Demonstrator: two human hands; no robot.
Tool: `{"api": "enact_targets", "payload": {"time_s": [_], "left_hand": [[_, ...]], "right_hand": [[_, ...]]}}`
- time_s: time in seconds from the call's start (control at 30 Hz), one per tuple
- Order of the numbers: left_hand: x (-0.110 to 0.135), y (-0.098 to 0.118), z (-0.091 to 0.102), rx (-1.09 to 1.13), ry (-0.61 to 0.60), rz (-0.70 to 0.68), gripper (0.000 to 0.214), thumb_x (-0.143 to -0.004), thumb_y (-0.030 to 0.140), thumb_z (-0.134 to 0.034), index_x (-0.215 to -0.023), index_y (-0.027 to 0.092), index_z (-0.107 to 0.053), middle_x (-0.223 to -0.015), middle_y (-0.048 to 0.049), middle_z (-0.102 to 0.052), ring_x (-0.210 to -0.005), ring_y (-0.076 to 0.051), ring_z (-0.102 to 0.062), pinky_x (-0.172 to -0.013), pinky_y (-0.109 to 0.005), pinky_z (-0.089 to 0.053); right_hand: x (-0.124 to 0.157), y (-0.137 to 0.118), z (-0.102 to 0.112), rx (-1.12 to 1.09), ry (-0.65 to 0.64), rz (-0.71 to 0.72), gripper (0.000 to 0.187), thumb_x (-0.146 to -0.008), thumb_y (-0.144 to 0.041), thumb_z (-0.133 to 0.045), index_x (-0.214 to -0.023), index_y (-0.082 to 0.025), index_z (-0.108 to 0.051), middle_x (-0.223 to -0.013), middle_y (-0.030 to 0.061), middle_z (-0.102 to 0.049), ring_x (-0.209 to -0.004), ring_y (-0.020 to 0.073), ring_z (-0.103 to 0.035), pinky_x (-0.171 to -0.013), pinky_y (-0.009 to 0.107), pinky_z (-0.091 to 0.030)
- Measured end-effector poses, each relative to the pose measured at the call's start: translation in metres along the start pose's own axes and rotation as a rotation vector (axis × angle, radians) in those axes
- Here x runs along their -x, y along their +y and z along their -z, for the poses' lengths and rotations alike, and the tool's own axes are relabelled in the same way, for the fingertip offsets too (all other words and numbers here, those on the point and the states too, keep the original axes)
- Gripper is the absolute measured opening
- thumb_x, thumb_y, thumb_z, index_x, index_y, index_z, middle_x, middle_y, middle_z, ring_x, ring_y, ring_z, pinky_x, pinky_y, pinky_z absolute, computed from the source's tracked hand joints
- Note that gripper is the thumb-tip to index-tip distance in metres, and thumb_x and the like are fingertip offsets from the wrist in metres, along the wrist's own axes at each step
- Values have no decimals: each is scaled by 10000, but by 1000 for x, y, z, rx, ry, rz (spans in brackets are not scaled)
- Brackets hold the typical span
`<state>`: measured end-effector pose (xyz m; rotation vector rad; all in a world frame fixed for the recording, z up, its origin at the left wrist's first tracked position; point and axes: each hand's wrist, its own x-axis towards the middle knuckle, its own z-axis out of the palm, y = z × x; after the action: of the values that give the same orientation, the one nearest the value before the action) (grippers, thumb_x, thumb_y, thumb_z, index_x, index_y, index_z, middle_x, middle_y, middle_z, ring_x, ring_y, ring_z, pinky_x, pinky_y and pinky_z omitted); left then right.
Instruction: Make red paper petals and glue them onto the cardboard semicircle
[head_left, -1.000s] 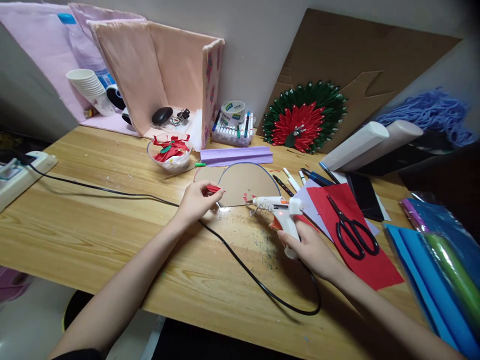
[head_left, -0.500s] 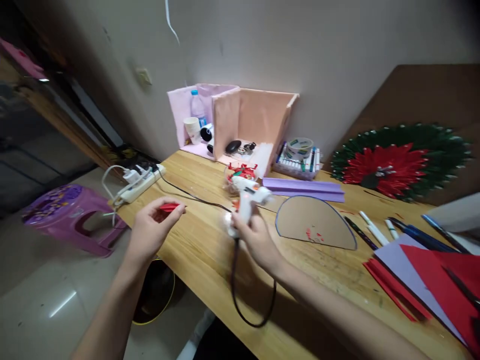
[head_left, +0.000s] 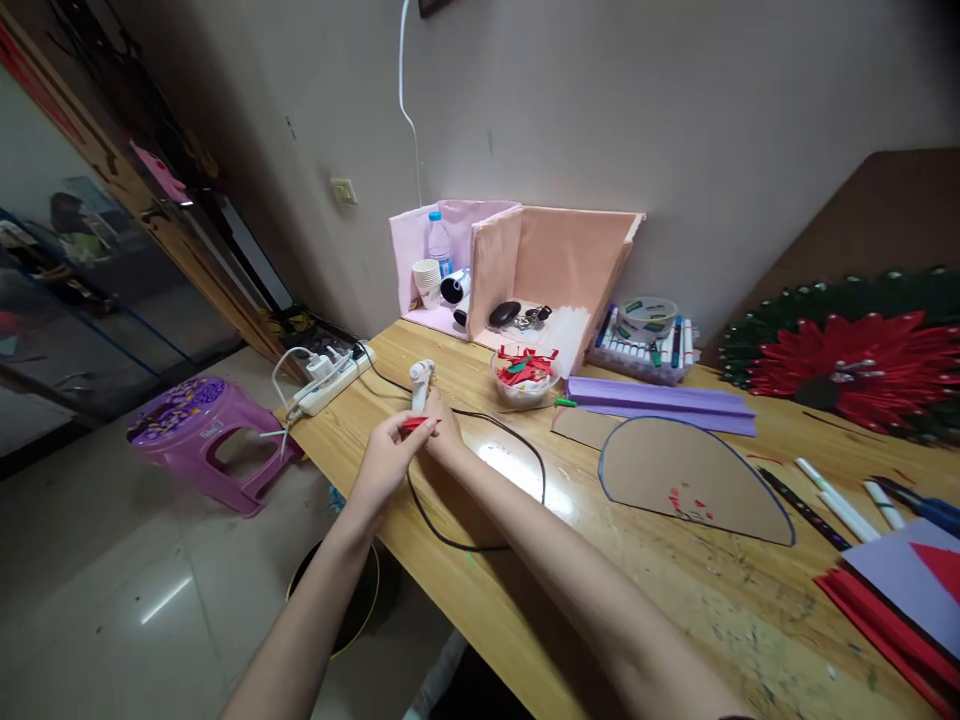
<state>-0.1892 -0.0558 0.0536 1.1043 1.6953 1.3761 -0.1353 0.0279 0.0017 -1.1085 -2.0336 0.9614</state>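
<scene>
Now that the glue gun [head_left: 421,374] has left the semicircular cardboard [head_left: 649,462], work there seems paused, left hand [head_left: 387,452] pinching a red piece [head_left: 414,423], right hand [head_left: 444,427] against the gun, closure hidden.

1. Glue gun [head_left: 420,388], left of centre: white; its cord [head_left: 487,549]: black.
2. Red piece [head_left: 414,423] just beside it: one plain shade.
3. Half-round cardboard [head_left: 675,455], right: brown, edged in blue, with red specks along its straight side.
4. Folded strip [head_left: 660,405], beyond it: solid purple.
5. Scraps [head_left: 521,371], far: mostly red, one green.
6. Stool [head_left: 251,430], left: pinkish purple, its top patterned in purple and yellow.
7. Far panels: lilac panel [head_left: 406,255] left, peach panel [head_left: 570,250] right.
8. Flower [head_left: 892,350], far right: red within dark green.
9. Tabletop [head_left: 600,590]: yellowish-brown wood grain, dark-flecked near right.
</scene>
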Motion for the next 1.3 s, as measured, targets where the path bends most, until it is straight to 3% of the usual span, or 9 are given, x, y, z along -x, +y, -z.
{"api": "enact_targets", "payload": {"time_s": [0.1,0.23,0.4,0.5,0.6,0.7,0.87,1.3], "left_hand": [[-3,-2,-25,33,-109,27,284,-686,404,-672,-794,141,-674,-755,-41,-669,-680,-126,-575,-649,-226,-449],[-4,-5,-77,61,-322,35,247,-695,375,-670,-781,144,-666,-743,-34,-669,-694,-134,-582,-656,-232,-450],[12,-7,-164,-24,-584,-40,231,-719,373,-651,-749,144,-658,-750,-47,-668,-711,-149,-601,-664,-241,-447],[23,-10,-209,-97,-689,-64,240,-737,386,-627,-757,149,-655,-719,-47,-666,-666,-158,-619,-610,-244,-445],[27,-17,-237,-126,-715,-56,266,-749,404,-612,-790,143,-648,-729,-64,-676,-649,-170,-637,-596,-256,-454],[25,-25,-247,-220,-659,-136,282,-759,415,-601,-788,140,-658,-755,-79,-679,-678,-177,-632,-632,-275,-456],[25,-30,-244,-432,-580,-281,248,-780,396,-584,-805,173,-690,-807,-62,-655,-751,-179,-585,-680,-287,-435],[32,-30,-249,-554,-579,-350,243,-874,361,-478,-855,195,-654,-838,-40,-627,-815,-182,-549,-717,-295,-406]], "right_hand": [[35,20,31,-21,-64,127,245,-821,-126,-477,-1066,-131,-479,-1118,154,-562,-1065,254,-525,-904,404,-424],[115,64,106,26,-20,77,400,-832,-150,-473,-1226,-162,-403,-1057,118,-567,-963,225,-551,-858,397,-459],[210,120,201,308,184,108,217,-835,-110,-437,-1021,-195,-510,-980,101,-578,-952,237,-540,-830,426,-454],[244,139,233,391,110,186,185,-809,-81,-453,-918,-203,-542,-948,87,-594,-977,237,-533,-859,432,-444],[260,148,246,387,33,238,193,-803,-71,-445,-903,-194,-555,-895,77,-606,-909,213,-546,-823,398,-469],[263,153,249,364,68,247,187,-801,-70,-440,-885,-183,-562,-885,82,-604,-886,208,-537,-803,389,-474],[260,158,252,262,144,228,186,-810,-65,-427,-862,-186,-559,-844,73,-591,-853,203,-520,-762,379,-469],[258,159,254,188,137,148,174,-817,-58,-421,-838,-186,-537,-822,64,-578,-831,196,-505,-757,368,-439]]}}
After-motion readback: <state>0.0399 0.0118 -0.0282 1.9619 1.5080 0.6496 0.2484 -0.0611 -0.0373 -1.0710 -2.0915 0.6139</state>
